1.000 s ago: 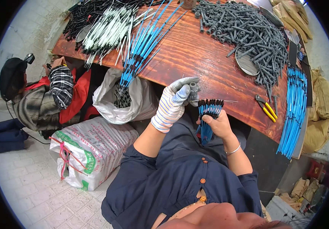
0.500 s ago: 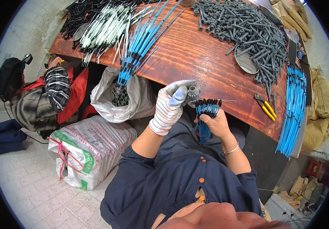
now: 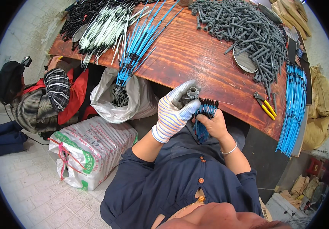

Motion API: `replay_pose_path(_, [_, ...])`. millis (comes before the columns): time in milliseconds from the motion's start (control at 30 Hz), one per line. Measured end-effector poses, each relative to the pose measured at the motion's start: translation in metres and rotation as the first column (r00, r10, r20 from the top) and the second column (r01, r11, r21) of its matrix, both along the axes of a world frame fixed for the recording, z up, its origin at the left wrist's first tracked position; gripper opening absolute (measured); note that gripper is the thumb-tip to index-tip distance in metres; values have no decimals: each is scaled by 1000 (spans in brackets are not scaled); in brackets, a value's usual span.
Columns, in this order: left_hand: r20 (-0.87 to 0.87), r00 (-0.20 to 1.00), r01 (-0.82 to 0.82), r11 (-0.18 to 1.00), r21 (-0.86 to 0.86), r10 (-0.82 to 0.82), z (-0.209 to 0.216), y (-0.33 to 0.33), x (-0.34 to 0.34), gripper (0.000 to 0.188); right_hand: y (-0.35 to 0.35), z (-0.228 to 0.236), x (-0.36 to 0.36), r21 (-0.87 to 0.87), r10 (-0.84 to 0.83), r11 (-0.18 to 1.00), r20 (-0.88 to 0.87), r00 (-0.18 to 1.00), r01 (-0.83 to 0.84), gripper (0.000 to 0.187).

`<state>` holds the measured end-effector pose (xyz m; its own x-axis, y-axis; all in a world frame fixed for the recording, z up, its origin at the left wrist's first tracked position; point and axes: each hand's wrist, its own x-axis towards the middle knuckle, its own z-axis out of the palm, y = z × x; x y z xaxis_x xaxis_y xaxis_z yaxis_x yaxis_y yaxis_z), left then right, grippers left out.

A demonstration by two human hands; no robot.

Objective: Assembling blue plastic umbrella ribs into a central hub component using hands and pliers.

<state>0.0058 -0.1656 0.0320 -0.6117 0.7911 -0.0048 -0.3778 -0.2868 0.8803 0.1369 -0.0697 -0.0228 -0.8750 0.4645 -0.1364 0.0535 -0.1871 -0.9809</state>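
My left hand (image 3: 174,112) wears a striped white knit glove with grey-stained fingers. Its fingers curl round a grey tubular plastic fitting (image 3: 192,92) whose open round end faces up. The gloved thumb reaches across to the bundle's edge. Bare, with a bangle at the wrist, my right hand (image 3: 214,125) is closed round a bundle of blue rods (image 3: 201,131). The rods' black tips fan out above the right thumb, close beside the fitting. Both hands are over my lap at the table's near edge. Whether more fittings lie inside the glove is hidden.
The reddish wooden table (image 3: 179,49) bears a heap of grey plastic fittings (image 3: 244,28), white rods (image 3: 107,28), blue rods (image 3: 141,45), yellow-handled pliers (image 3: 266,106) and a stack of blue rods (image 3: 292,110). Left are a white sack (image 3: 137,103), a wrapped bale (image 3: 92,149) and a seated person (image 3: 34,99).
My left hand has come slightly lower and nearer the bundle; its thumb now lies lower, extended toward the black tips. The right hand has shifted slightly left with the bundle.
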Motion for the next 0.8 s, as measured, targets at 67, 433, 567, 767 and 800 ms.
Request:
replay_pose_path(67, [-1, 1000, -5, 1000, 10, 5, 1, 1, -2, 54, -1, 4, -3, 3, -25, 1000, -26, 999, 25, 15])
replay_pose_path(433, [-239, 971, -22, 989, -147, -14, 0, -1, -4, 51, 5, -6, 2, -55, 65, 996, -42, 997, -68, 8])
replay_pose_path(567, [-320, 942, 57, 988, -142, -100, 7, -5, -11, 47, 3, -1, 2, -57, 94, 993, -92, 991, -99, 10])
replay_pose_path(767, [-287, 953, 59, 986, -154, -101, 4, -7, -10, 49, -21, -4, -1, 355, -272, 866, -257, 927, 353, 18])
replay_pose_path(800, [-261, 960, 57, 983, -173, -101, 5, -6, -10, 51, -22, -5, -1, 402, -258, 846, -263, 930, 349, 21])
